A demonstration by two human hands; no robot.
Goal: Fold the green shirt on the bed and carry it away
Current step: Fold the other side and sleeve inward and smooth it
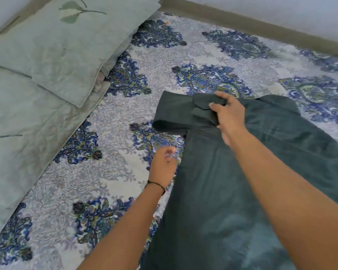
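A dark green shirt (pixel 213 191) lies spread on the bed (pixel 125 172), its body running toward me and its collar end at the far side. My right hand (pixel 229 114) pinches the folded left sleeve near the collar, thumb and fingers curled around the cloth. My left hand (pixel 164 164), with a black thread band at the wrist, sits at the shirt's left edge; its fingertips are blurred and tucked under or against the hem, so the hold is unclear. The shirt's right side drapes off toward the frame's right edge.
Two pale green pillows (pixel 53 49) with leaf prints lie stacked at the left. The bedsheet has a blue and white floral pattern. A wall (pixel 281 8) and a dull olive bed edge (pixel 252 26) run along the far side.
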